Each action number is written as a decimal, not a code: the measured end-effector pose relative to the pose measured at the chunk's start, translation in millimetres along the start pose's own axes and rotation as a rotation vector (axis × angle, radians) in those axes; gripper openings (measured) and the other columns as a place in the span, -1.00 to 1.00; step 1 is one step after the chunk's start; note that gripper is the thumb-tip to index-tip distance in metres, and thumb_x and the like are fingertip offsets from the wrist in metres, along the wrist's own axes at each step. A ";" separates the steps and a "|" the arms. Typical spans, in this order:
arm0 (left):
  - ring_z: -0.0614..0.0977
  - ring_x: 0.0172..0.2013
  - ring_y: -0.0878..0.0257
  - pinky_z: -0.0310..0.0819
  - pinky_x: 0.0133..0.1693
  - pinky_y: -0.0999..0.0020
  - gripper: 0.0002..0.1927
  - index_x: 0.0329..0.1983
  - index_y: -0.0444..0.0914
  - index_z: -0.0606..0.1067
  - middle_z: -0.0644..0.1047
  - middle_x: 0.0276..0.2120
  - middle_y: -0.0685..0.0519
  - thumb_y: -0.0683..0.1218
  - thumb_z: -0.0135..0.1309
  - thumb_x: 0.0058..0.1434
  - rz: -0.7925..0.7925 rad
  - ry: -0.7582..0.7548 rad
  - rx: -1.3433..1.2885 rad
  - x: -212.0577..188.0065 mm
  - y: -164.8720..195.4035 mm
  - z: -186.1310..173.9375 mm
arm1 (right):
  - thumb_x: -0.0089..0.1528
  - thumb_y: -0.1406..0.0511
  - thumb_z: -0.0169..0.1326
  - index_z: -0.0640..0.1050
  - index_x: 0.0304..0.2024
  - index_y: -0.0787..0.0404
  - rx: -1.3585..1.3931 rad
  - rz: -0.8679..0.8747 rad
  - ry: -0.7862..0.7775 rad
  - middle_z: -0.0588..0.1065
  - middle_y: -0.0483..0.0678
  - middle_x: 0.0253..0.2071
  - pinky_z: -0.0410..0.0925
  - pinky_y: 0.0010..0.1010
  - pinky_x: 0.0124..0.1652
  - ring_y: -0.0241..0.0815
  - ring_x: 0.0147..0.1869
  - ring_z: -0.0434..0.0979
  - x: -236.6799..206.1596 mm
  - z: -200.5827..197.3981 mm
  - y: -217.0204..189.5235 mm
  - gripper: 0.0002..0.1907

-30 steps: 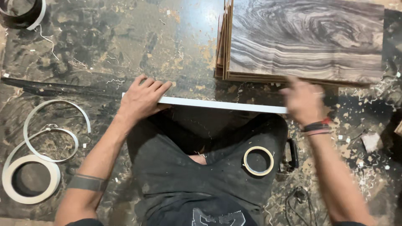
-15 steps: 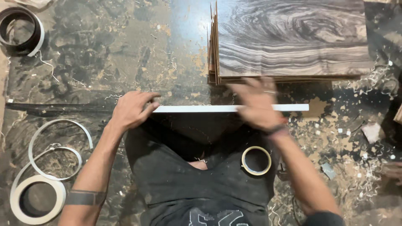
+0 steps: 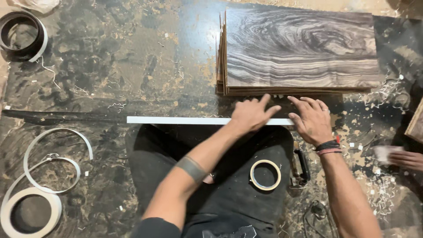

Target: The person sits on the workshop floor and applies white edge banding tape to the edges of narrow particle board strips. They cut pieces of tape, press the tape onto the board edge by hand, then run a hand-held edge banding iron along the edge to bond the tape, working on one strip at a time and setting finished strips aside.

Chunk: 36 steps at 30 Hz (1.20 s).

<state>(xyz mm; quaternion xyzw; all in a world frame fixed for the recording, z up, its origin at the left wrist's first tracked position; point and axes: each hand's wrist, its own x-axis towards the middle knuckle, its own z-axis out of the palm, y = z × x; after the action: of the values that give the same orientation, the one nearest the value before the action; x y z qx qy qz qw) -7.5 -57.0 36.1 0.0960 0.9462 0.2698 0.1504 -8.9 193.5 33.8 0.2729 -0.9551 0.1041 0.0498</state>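
A long white edge strip lies along the near edge of a dark panel in front of me. My left hand presses flat on the strip near its right end, fingers spread. My right hand rests palm down just to the right of it, at the strip's right tip, fingers apart. Neither hand grips anything. Just beyond both hands lies a stack of wood-grain boards.
A roll of masking tape sits on my lap. White edge-banding coils lie at lower left, a dark banding roll at top left. A black-handled tool lies by my right leg. Another person's hand shows at the right edge.
My left hand has slid from the strip's left end across to its right end. My right hand moved right again to the strip's tip. The view shifted left.
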 end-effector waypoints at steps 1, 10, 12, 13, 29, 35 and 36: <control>0.65 -0.09 -0.19 0.51 -0.10 -0.14 -0.19 0.36 -0.10 0.29 0.60 -0.08 -0.22 0.49 -0.35 0.26 0.005 0.021 0.033 -6.1 -8.5 -3.1 | 0.39 -0.03 -0.18 0.41 0.38 -0.02 -0.002 -0.008 -0.017 0.52 0.04 0.17 0.11 0.01 0.36 0.02 0.37 0.39 -0.6 0.3 1.9 -0.43; 0.69 -0.23 -0.07 0.54 -0.21 0.05 -0.52 -0.09 -0.10 0.65 0.66 -0.28 -0.07 0.28 -0.11 0.36 -0.082 0.387 0.188 -158.8 -216.5 -130.1 | 0.42 0.04 -0.26 0.47 0.31 -0.16 0.017 0.107 -0.411 0.59 -0.01 0.03 0.19 0.05 0.27 0.03 0.21 0.53 22.3 -11.1 -3.4 -0.53; 0.67 -0.23 -0.11 0.50 -0.21 0.00 -0.55 -0.10 -0.09 0.66 0.65 -0.30 -0.10 0.25 -0.11 0.40 -0.242 0.349 0.215 -165.4 -233.2 -129.7 | 0.23 0.14 -0.10 0.36 0.39 -0.07 -0.162 0.003 -0.423 0.58 0.01 -0.01 0.22 0.13 0.10 0.09 0.11 0.52 37.8 -11.8 -30.5 -0.38; 0.66 -0.22 -0.13 0.49 -0.21 -0.01 -0.55 -0.10 -0.09 0.66 0.65 -0.30 -0.12 0.25 -0.11 0.40 -0.269 0.315 0.212 -163.0 -237.8 -124.2 | 0.27 0.10 -0.04 0.34 0.41 -0.04 -0.035 0.080 -0.355 0.56 0.06 -0.04 0.24 0.07 0.15 0.11 0.10 0.51 45.5 -7.2 -53.6 -0.38; 0.68 -0.26 0.20 0.50 -0.15 0.21 -0.48 0.01 -0.16 0.63 0.65 -0.34 0.03 0.19 -0.29 0.53 -0.261 0.313 -0.305 -155.6 -264.3 -114.1 | 0.06 0.19 0.14 0.49 0.31 -0.14 0.123 -0.016 0.123 0.44 -0.08 0.19 -0.25 0.13 0.44 -0.03 0.39 0.27 44.3 15.6 -130.0 -0.31; 0.64 -0.10 0.10 0.25 0.25 -0.11 -0.58 0.07 -0.11 0.61 0.68 -0.20 0.01 0.20 -0.02 0.37 0.068 0.321 0.632 -150.2 -219.3 -119.4 | 0.43 -0.09 -0.33 0.25 0.49 -0.05 0.161 0.384 0.108 0.39 -0.08 0.40 -0.25 0.27 0.45 0.09 0.60 0.11 8.8 2.5 -20.6 -0.36; 0.63 -0.07 0.05 0.24 0.20 -0.14 -0.55 0.12 -0.11 0.58 0.67 -0.15 -0.04 0.19 0.04 0.29 0.085 0.287 0.455 -139.9 -203.1 -111.1 | 0.44 -0.15 -0.45 0.22 0.49 -0.05 0.244 0.442 0.105 0.38 -0.05 0.41 -0.23 0.25 0.45 0.10 0.61 0.09 6.3 6.2 -14.4 -0.32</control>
<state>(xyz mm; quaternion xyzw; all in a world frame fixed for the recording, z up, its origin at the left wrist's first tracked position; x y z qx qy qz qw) 65.8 -317.1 49.0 0.1280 0.9893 0.0670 -0.0221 -6.9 177.0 31.3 0.0557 -0.9680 0.2410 0.0418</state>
